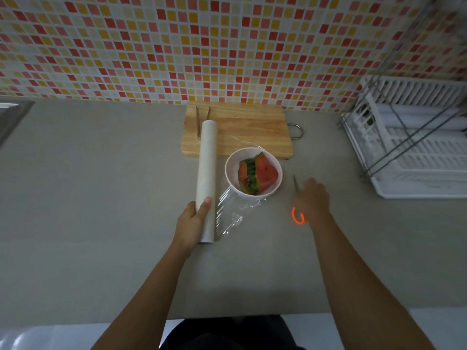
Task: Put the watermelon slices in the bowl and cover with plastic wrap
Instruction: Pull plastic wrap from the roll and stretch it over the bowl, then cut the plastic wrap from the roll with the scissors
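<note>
A white bowl [253,173] stands on the grey counter in front of the cutting board and holds several watermelon slices [257,174]. Left of it lies a long white roll of plastic wrap [207,173]; my left hand [193,221] grips its near end. A clear sheet of wrap [232,213] runs from the roll toward and over the bowl, crumpled near the bowl's front. My right hand [313,195] rests over scissors [297,198] with an orange handle, right of the bowl; its fingers are hidden.
A wooden cutting board [242,127] with metal tongs [202,117] lies at the back by the tiled wall. A white dish rack [414,142] in a metal frame stands at the right. A sink edge [12,114] shows at far left.
</note>
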Tool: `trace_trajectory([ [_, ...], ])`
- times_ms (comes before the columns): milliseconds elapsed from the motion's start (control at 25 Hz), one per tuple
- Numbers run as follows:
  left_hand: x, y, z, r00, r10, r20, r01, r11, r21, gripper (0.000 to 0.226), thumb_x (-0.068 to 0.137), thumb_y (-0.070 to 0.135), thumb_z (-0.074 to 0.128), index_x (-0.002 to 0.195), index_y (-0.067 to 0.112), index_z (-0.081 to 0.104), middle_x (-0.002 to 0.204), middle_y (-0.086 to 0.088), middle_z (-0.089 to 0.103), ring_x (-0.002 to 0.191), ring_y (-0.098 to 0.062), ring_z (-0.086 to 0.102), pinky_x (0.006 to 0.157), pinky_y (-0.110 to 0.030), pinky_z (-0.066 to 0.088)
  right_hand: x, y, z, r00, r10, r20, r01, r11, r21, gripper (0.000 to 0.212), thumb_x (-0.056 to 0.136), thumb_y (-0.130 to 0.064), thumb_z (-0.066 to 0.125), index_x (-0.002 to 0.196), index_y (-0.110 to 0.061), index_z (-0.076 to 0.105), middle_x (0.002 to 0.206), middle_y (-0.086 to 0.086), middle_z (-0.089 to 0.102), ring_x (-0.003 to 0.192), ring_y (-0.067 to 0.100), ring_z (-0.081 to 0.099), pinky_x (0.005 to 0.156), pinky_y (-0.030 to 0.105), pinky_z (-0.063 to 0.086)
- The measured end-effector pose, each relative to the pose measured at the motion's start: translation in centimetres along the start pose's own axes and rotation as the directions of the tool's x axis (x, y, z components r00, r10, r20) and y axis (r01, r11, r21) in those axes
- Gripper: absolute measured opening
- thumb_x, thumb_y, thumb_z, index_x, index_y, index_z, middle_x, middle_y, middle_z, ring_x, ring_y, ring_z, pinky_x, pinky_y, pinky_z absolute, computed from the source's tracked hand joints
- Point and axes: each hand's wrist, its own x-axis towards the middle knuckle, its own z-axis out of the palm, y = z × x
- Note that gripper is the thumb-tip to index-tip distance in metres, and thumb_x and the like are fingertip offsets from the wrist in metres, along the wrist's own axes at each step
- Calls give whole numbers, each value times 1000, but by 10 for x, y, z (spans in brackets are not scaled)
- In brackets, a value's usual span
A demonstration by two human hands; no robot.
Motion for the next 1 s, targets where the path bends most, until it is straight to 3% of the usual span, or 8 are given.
trace_trajectory([
  [80,2,0,-1,1000,-9,2,9,1000,-3,41,89,57,50,84,18,59,87,0,63,85,-25,60,77,-41,50,-16,16,7,996,58,63,-52,995,-85,40,88,-14,51,120,7,41,126,30,47,119,43,47,97,40,37],
  [240,4,-1,-3,1000,-15,3,15,1000,-11,55,84,62,46,88,9,58,83,-2,61,83,-27,58,82,-45,51,-28,19,14,999,37,1,-37,996,-86,31,90,-14,50,112,7,50,119,30,56,113,40,54,90,41,42],
  [480,5,0,-3,999,-33,-2,33,999,-32,47,88,55,48,89,10,60,81,0,57,79,-24,56,77,-43,51,-27,35,11,999,-38,-28,37,999,-33,28,86,-16,58,102,7,57,103,33,63,101,43,58,80,43,43],
  [640,2,3,-4,1000,-13,-15,13,1000,-10,54,89,55,47,97,3,61,84,-2,58,81,-26,56,78,-42,51,-27,37,9,999,-29,-36,27,999,-34,32,90,-20,53,104,8,56,108,33,62,105,44,57,85,43,42],
  [760,0,8,-4,999,23,-37,-23,1000,15,51,91,52,47,93,3,61,80,-1,57,74,-21,53,66,-34,44,-42,29,6,997,-35,-65,50,965,257,30,93,-25,49,107,0,60,104,25,66,99,38,60,82,37,42],
  [880,-4,9,-4,999,23,-41,-23,1000,3,46,91,50,48,88,6,62,81,-2,58,75,-22,54,67,-34,44,-79,9,7,984,-153,89,58,756,652,23,92,-23,51,115,-24,57,92,3,67,81,15,61,72,25,45],
  [1000,-8,11,-6,999,2,-40,-3,1000,-25,45,91,51,50,92,7,63,87,-5,59,80,-25,57,76,-38,50,-119,-10,16,926,-337,168,61,576,815,22,90,-16,55,98,-36,54,72,-16,66,65,-4,59,63,9,45],
])
